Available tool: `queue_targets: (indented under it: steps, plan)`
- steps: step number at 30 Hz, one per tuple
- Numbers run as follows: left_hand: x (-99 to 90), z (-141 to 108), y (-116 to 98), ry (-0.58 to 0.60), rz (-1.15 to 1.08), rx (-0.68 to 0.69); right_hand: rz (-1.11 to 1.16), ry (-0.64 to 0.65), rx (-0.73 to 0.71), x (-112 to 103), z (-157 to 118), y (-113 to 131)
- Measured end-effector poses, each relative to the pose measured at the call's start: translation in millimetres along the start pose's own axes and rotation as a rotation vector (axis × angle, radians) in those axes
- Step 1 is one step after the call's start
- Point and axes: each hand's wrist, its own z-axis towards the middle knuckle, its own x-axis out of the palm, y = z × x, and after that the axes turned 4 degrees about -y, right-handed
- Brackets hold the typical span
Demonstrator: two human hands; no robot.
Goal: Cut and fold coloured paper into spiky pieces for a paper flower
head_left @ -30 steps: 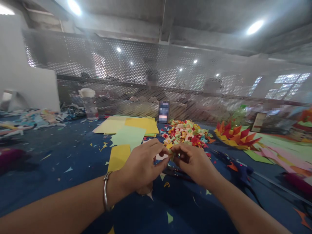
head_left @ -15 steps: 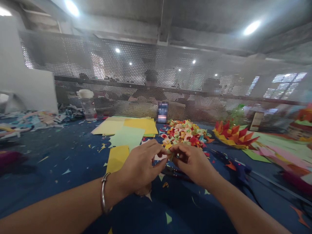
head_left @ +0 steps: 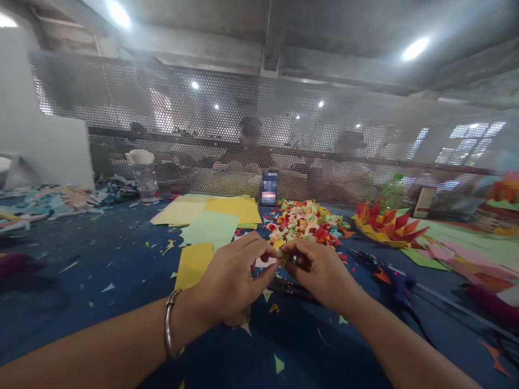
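Note:
A small pale yellow-green piece of paper (head_left: 281,261) is pinched between the fingertips of both hands, mostly covered by them. My left hand (head_left: 237,273), with a silver bangle at the wrist, closes on it from the left. From the right, the thumb and fingers of my right hand (head_left: 324,270) meet at the same piece. Just beyond the fingers lies a heap of small folded paper pieces (head_left: 310,219) in red, yellow, green and pink. Under the hands is a dark tool (head_left: 286,287), partly hidden. Yellow paper (head_left: 194,265) lies beside my left hand.
Stacked paper sheets (head_left: 178,209) lie at the back left, near a cup (head_left: 145,181). A phone (head_left: 269,187) stands upright at the back. To the right are a blue glue gun (head_left: 401,286) with its cord and a red-orange pointed paper ring (head_left: 389,227). Scraps dot the blue table.
Both hands keep the same pinch on the small paper piece, with barely any finger movement. The whole view has shifted very slightly.

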Motion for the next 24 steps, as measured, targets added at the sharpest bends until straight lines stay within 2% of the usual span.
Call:
queue_targets:
  steps: [11, 24]
  plan:
    - [0.5, 0.1, 0.8, 0.043, 0.043, -0.017, -0.026, -0.002, -0.002, -1.0, 0.5, 0.2]
    - [0.0, 0.9, 0.1, 0.013, 0.046, -0.009, -0.019, -0.008, -0.004, -0.6, 0.0, 2.1]
